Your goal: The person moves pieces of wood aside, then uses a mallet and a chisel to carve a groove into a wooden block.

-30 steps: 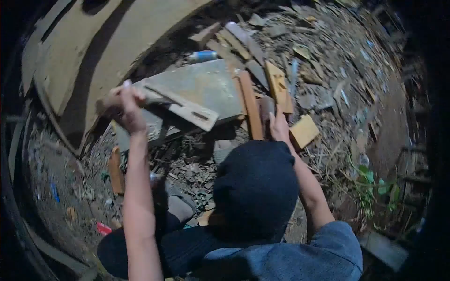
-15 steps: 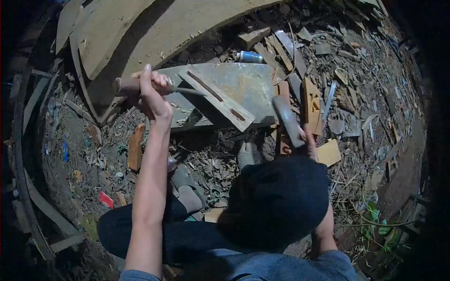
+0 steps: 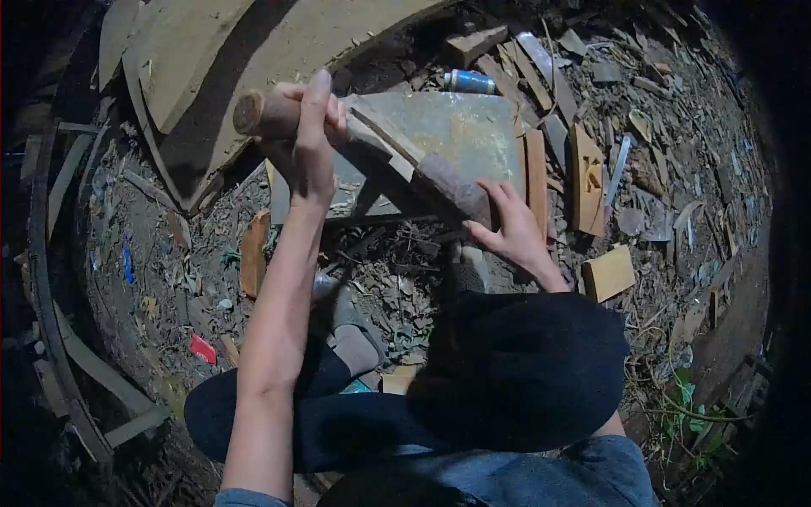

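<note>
My left hand [image 3: 314,139] is wrapped round the thick wooden handle [image 3: 266,115] of a tool, whose blade is hidden behind the hand. Below and right of it, a pale wooden bar [image 3: 370,137] with a long slot lies across a flat grey slab [image 3: 494,127]. My right hand [image 3: 517,238] grips the near end of an elongated grey-brown block [image 3: 446,182] between thumb and fingers. The block's far end covers the lower part of the bar; whether they touch is unclear.
Right of the slab are a reddish wood strip [image 3: 536,176], a carved wooden block [image 3: 586,179] and a yellowish block [image 3: 610,273]. A blue can [image 3: 470,82] lies behind. Large curved boards [image 3: 287,46] stand at the upper left; wood scraps litter the ground.
The grey-brown block has swung left over the slotted bar with my right hand. My left hand has moved up and right with the handle. The view has shifted slightly.
</note>
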